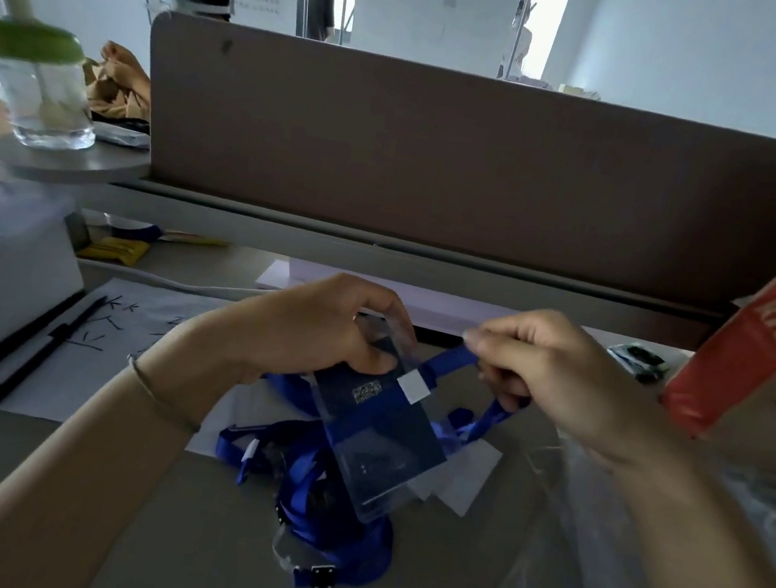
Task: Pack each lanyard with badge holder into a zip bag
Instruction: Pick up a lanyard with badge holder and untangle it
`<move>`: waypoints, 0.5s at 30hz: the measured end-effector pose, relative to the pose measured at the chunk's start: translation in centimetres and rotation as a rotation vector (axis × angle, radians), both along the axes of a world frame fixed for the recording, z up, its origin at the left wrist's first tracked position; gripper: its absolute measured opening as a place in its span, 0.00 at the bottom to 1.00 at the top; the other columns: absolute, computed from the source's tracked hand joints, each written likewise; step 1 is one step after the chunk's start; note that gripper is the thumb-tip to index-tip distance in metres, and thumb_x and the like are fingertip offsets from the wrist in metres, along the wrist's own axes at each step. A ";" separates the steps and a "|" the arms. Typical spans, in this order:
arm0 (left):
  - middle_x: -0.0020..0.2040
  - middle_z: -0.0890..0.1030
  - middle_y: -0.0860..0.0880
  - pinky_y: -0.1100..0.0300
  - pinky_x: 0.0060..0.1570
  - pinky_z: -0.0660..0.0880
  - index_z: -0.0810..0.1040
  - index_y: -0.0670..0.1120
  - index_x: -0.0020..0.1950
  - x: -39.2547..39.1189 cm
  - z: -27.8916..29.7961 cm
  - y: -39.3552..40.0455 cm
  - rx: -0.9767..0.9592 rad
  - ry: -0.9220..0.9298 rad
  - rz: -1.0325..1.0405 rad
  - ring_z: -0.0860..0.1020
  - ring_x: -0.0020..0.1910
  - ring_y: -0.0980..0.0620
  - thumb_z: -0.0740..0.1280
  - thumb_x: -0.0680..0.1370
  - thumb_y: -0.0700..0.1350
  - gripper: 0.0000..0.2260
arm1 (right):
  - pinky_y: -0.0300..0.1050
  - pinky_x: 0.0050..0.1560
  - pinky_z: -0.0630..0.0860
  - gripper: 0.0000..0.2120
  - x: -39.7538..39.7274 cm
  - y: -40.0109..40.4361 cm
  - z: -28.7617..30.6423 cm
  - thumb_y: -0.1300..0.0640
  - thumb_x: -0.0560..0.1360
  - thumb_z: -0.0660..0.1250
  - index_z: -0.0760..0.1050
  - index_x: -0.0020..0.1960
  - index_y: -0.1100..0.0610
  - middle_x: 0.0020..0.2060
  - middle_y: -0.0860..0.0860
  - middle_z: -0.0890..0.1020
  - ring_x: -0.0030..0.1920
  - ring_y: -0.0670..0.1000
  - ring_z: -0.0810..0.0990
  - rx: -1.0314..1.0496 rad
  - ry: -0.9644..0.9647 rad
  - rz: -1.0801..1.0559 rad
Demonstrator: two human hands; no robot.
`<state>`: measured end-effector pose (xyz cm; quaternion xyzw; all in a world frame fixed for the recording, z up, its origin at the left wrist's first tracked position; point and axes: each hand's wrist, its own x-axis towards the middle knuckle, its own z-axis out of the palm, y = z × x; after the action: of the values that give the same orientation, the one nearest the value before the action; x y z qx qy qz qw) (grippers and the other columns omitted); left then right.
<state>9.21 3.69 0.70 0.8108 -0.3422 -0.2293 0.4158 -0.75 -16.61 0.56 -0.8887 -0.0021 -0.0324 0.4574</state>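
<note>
Badge holder (376, 434) hangs tilted below the left hand (321, 329), whose fingers pinch its top edge; right hand (550, 366) fingers grip the blue lanyard (446, 359) beside it.

Badge holder (381, 437): clear plastic, dark blue card inside, white sticker near top; tilted, held up between both hands. Lanyard (488, 420): blue ribbon, looped toward the right hand. Spare blue lanyards (322, 499): heaped below the hands.
</note>
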 end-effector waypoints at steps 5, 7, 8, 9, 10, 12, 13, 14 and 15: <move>0.41 0.86 0.50 0.43 0.47 0.82 0.81 0.54 0.46 0.0 -0.3 -0.3 -0.058 -0.150 0.177 0.84 0.42 0.46 0.70 0.76 0.41 0.07 | 0.49 0.39 0.67 0.21 -0.6 0.2 0.6 0.54 0.83 0.60 0.69 0.32 0.58 0.24 0.48 0.66 0.29 0.50 0.67 0.010 -0.056 -0.049; 0.37 0.86 0.52 0.51 0.41 0.83 0.82 0.55 0.44 0.1 -0.5 -0.4 -0.126 -0.216 0.272 0.84 0.38 0.51 0.73 0.75 0.43 0.06 | 0.49 0.38 0.67 0.20 -0.7 0.8 0.6 0.53 0.83 0.59 0.71 0.34 0.58 0.24 0.49 0.65 0.29 0.50 0.66 0.008 -0.058 -0.042; 0.35 0.86 0.53 0.55 0.38 0.81 0.82 0.55 0.44 0.1 -0.6 -0.5 -0.154 -0.258 0.317 0.84 0.36 0.54 0.73 0.74 0.44 0.05 | 0.48 0.37 0.67 0.19 -0.7 1.2 0.5 0.53 0.84 0.59 0.71 0.35 0.58 0.25 0.49 0.65 0.29 0.50 0.66 0.021 -0.052 -0.035; 0.34 0.85 0.54 0.58 0.36 0.80 0.82 0.55 0.45 0.2 -0.8 -0.6 -0.179 -0.302 0.364 0.83 0.35 0.57 0.73 0.74 0.45 0.04 | 0.48 0.36 0.67 0.19 -0.6 1.7 0.3 0.53 0.84 0.58 0.72 0.37 0.58 0.25 0.49 0.65 0.29 0.50 0.66 0.037 -0.043 -0.028; 0.34 0.85 0.55 0.59 0.35 0.80 0.82 0.55 0.45 0.2 -1.0 -0.7 -0.211 -0.341 0.415 0.82 0.34 0.58 0.74 0.74 0.46 0.04 | 0.48 0.35 0.67 0.18 -0.5 2.1 0.2 0.53 0.85 0.57 0.72 0.38 0.58 0.26 0.48 0.66 0.29 0.49 0.66 0.052 -0.036 -0.023; 0.36 0.84 0.56 0.62 0.34 0.80 0.82 0.54 0.46 0.4 -1.2 -0.8 -0.309 -0.376 0.516 0.82 0.35 0.60 0.74 0.73 0.46 0.05 | 0.47 0.35 0.67 0.17 -0.3 2.9 -0.4 0.54 0.85 0.55 0.71 0.40 0.58 0.26 0.47 0.66 0.28 0.47 0.66 0.072 -0.027 -0.020; 0.37 0.84 0.56 0.64 0.33 0.78 0.82 0.54 0.46 0.5 -1.2 -0.8 -0.361 -0.374 0.554 0.82 0.35 0.61 0.75 0.73 0.46 0.05 | 0.47 0.35 0.68 0.17 -0.3 3.4 -0.5 0.54 0.85 0.55 0.70 0.40 0.58 0.25 0.46 0.66 0.28 0.47 0.66 0.085 -0.023 -0.019; 0.38 0.84 0.56 0.64 0.34 0.78 0.83 0.54 0.46 0.7 -1.3 -0.8 -0.408 -0.356 0.582 0.82 0.36 0.60 0.75 0.73 0.45 0.05 | 0.48 0.37 0.70 0.17 -0.2 3.8 -0.7 0.55 0.85 0.55 0.70 0.40 0.58 0.24 0.45 0.66 0.27 0.47 0.66 0.099 -0.019 -0.016; 0.39 0.84 0.54 0.61 0.35 0.80 0.83 0.53 0.45 0.8 -1.3 -0.8 -0.463 -0.309 0.602 0.83 0.38 0.58 0.75 0.73 0.44 0.05 | 0.49 0.38 0.71 0.17 -0.3 4.1 -0.9 0.55 0.86 0.54 0.70 0.40 0.59 0.23 0.45 0.65 0.27 0.47 0.66 0.110 -0.013 -0.011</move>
<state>10.01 2.91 -0.64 0.7847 -0.1906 0.1100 0.5795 -1.01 -12.47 -0.30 -0.8621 0.0015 -0.0405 0.5051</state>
